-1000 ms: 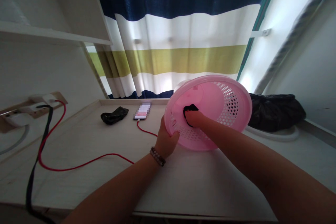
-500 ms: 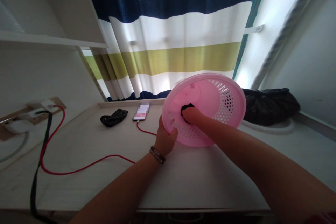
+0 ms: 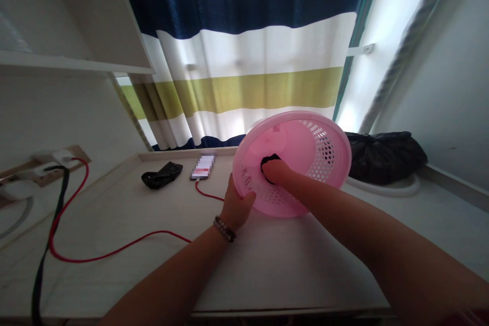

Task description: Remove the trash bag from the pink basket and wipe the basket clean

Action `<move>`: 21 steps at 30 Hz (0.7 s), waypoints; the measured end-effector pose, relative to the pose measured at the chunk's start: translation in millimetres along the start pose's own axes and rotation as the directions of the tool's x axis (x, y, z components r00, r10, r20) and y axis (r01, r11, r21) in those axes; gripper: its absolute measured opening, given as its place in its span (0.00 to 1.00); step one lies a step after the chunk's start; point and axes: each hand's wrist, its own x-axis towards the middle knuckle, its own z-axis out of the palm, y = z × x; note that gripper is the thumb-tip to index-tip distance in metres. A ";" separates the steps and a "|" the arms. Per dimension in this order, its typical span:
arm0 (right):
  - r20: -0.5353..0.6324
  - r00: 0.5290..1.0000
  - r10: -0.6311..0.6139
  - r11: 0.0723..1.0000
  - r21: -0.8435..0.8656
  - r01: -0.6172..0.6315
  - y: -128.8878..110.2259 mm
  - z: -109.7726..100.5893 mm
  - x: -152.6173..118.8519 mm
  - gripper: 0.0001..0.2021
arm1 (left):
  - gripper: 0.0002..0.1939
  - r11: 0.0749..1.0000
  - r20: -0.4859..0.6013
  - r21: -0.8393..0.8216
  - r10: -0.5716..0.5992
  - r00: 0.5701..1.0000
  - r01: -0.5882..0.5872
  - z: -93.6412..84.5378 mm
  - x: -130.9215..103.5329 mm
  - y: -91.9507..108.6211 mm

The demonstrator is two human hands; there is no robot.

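Observation:
A pink plastic basket (image 3: 298, 127) with a perforated side is tilted, its opening facing me, above the white desk. My left hand (image 3: 237, 205) grips its lower left rim, thumb on the inside edge. Inside the basket, my right hand (image 3: 277, 170) is closed on a black cloth (image 3: 270, 158), pressing it against the inner wall. The fingertips of the right hand are hidden by the hand itself and the cloth.
A small black bundle (image 3: 162, 175) and a phone (image 3: 202, 167) on a red cable (image 3: 153, 234) lie left on the desk (image 3: 282, 265). A full black bag (image 3: 385, 158) sits on a white ring-shaped rim at right. Power sockets (image 3: 46, 163) are at far left.
The view has shifted slightly, so everything sits a little further left and lower. Both hands keep their places on the basket and the black cloth.

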 end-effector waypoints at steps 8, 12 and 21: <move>-0.037 0.997 0.062 0.997 0.050 -0.060 9.7 11.2 23.7 0.15 | 0.31 0.994 -0.004 0.107 0.024 1.000 -0.024 -1.6 0.1 2.7; -0.036 0.997 0.064 0.997 0.054 -0.062 10.8 16.1 26.4 0.16 | 0.33 0.995 -0.003 0.095 0.027 1.000 -0.026 -1.1 -0.4 -0.5; -0.045 0.997 -0.059 0.998 -0.010 0.059 1.3 17.9 12.8 0.14 | 0.32 0.999 -0.025 0.020 -0.027 0.999 0.027 -4.0 1.3 -15.7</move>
